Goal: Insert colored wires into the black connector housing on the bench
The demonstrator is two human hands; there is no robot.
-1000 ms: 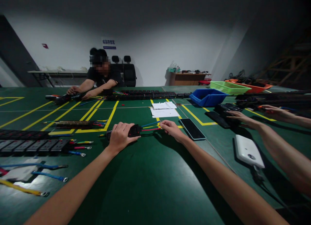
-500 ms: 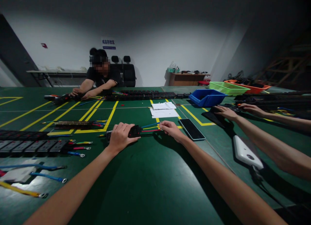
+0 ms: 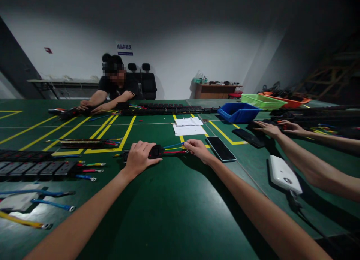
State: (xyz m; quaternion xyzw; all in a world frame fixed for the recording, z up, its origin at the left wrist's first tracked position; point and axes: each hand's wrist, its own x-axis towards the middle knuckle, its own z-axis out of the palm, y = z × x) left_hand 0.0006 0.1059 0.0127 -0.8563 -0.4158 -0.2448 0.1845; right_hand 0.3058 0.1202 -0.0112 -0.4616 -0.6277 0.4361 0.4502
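My left hand (image 3: 139, 157) is curled over a small black socket module (image 3: 155, 151) lying on the green table (image 3: 174, 207), pressing it down. Red, blue and yellow wires (image 3: 173, 148) run out of the module to the right. My right hand (image 3: 198, 149) pinches the far ends of those wires, just left of a black phone (image 3: 221, 148). Both arms reach straight out across the table.
A row of black socket strips (image 3: 36, 169) with coloured wire tails lies at left, loose wires (image 3: 42, 205) nearer me. A white device (image 3: 284, 174), white papers (image 3: 189, 127), blue bin (image 3: 239, 112) and green tray (image 3: 263, 100) sit right. A neighbour's hands (image 3: 271, 129) work at right; another person (image 3: 115, 89) sits opposite.
My hands hold nearly the same pose. The neighbour's arms at right have shifted further away toward the black parts by the blue bin.
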